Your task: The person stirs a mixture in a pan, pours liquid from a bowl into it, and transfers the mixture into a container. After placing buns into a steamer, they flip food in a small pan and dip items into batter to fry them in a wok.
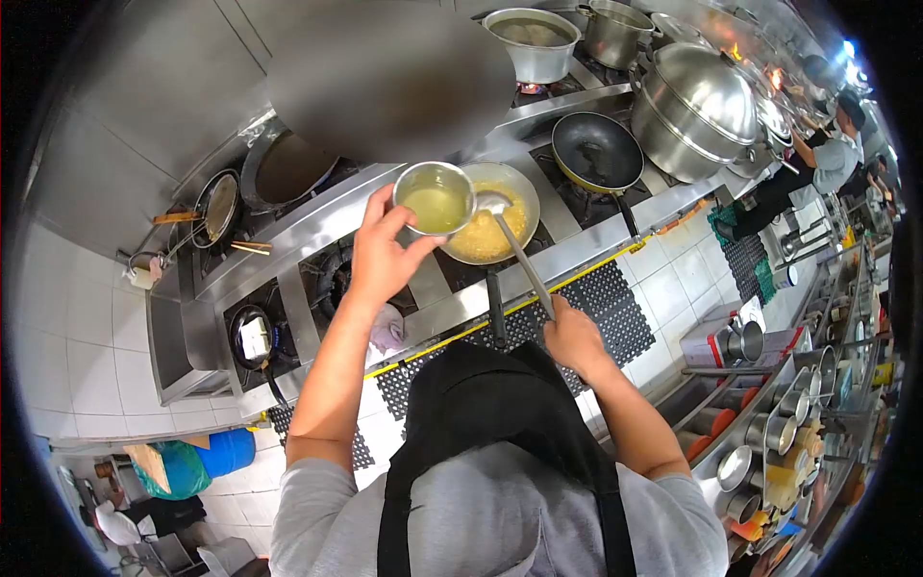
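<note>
My left hand (pixel 383 252) grips a small metal bowl (pixel 435 198) by its rim. A pale yellow-green liquid shows inside it, and the bowl is held over the left edge of a frying pan (pixel 529 200). In that pan lies a yellowish, lumpy sauce (pixel 481 238). My right hand (pixel 575 337) is closed round the long handle of a metal ladle (pixel 519 252), whose head rests in the sauce. The frying pan sits on the stove, its black handle (pixel 496 313) pointing toward me.
A dark frying pan (pixel 598 152) and a large lidded steamer pot (pixel 694 111) stand to the right on the stove. At left, a small pan (pixel 254 337) holds a white block. A cloth (pixel 387 327) hangs by the front edge. A co-worker (pixel 832 159) stands far right.
</note>
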`<state>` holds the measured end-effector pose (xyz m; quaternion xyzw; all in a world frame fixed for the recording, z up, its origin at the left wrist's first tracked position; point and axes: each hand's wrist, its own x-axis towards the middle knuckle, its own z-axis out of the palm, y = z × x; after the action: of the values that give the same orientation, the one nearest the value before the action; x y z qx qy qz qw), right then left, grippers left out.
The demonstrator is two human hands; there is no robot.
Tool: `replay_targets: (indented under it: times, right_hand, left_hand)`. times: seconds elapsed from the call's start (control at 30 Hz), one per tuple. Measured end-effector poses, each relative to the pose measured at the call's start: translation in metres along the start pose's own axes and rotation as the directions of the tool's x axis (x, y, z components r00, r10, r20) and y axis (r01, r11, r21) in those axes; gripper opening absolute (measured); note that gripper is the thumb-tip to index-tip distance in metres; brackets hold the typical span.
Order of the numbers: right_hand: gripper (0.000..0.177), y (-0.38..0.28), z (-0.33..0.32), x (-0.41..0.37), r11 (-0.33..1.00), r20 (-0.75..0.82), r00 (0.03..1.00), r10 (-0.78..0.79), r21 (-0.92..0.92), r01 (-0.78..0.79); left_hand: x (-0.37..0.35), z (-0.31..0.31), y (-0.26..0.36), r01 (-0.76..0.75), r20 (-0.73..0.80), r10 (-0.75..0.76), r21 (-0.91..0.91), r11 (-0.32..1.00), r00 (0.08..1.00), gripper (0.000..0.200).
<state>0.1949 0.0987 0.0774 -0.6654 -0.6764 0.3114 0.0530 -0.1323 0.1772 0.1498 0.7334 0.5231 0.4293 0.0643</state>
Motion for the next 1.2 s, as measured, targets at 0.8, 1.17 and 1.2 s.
replay_targets:
  times: [0.8,1.17,1.2]
  right_hand:
    - [0.038,0.048,-0.111,0.034,0.221,0.571,0.768,-0.289,0.821,-0.527]
    - [0.034,0.054,-0.106,0.037,0.136,0.598,0.727,-0.338,0.795,-0.591]
    - [0.034,0.054,-0.106,0.037,0.129,0.601,0.723,-0.339,0.792,-0.597]
  left_hand:
    - [0.05,0.084,-0.019,0.107,0.349,-0.298,0.474,0.874,0.889,0.042]
    - [0.059,0.082,-0.007,0.118,0.332,-0.316,0.501,0.857,0.889,0.042]
    - [0.058,0.082,-0.007,0.119,0.33,-0.317,0.502,0.857,0.889,0.042]
